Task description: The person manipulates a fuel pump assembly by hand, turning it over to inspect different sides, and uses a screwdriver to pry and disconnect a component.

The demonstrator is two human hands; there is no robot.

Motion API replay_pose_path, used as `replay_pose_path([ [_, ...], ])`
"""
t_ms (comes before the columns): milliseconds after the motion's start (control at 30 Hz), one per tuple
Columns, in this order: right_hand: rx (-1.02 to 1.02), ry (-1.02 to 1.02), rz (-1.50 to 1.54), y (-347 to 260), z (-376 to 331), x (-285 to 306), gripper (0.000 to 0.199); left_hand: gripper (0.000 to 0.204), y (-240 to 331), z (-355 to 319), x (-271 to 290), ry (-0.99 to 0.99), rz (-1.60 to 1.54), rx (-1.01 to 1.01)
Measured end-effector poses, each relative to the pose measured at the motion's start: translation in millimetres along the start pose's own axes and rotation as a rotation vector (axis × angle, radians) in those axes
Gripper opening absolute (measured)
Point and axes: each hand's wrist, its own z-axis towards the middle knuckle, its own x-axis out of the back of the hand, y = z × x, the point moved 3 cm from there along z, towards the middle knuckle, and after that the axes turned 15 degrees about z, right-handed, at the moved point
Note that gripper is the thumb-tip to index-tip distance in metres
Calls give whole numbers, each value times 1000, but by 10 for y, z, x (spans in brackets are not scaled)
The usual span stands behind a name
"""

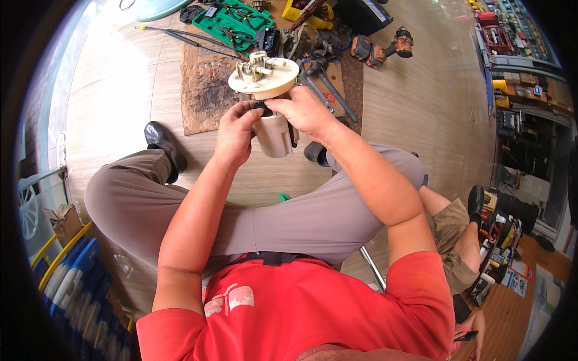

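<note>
Above my knees I hold a fuel pump module [274, 137] with both hands. It has a cream round flange with pipe stubs on top and a whitish cylindrical body below. My left hand [236, 129] pinches at the gap between flange and body, on the left side. On the other side, my right hand [306, 112] grips just under the flange, its thumb across the front of the gap. Something dark shows between the thumbs, too small to make out. The fingers behind the module are partly hidden.
A stained board [208, 90] lies on the floor ahead, with metal parts and long-handled tools on it. Beyond are a green tool case [232, 21] and an orange cordless power tool [400, 45]. Another person's leg [454, 240] is at my right, near a cluttered wooden bench [512, 313].
</note>
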Motion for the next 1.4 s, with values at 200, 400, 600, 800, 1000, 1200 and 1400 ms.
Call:
replay_pose_path([
  [200, -9, -46, -7, -12, -7, 5, 32, 21, 30, -2, -23, 27, 64, -20],
  [400, -25, -105, -65, -58, 33, 42, 36, 20, -8, 7, -49, 92, 93, -69],
  [600, 66, -99, -51, -2, 65, 7, 33, 29, -67, 56, 43, 67, 159, -68],
  [800, 82, -82, -140, 116, 93, -14, 32, 22, -43, 24, 13, 157, 61, -69],
  [1000, 3, -179, -28, 48, 104, -8, 38, 20, -40, 90, 116, 147, 38, -59],
  [1200, -88, -145, 105, 217, 445, 255, 35, 22, -113, 365, 182, 137, 80, -37],
  [1400, -61, -67, 100, 653, 989, 265, 29, 25, -468, 841, 426, 251, 151, -106],
])
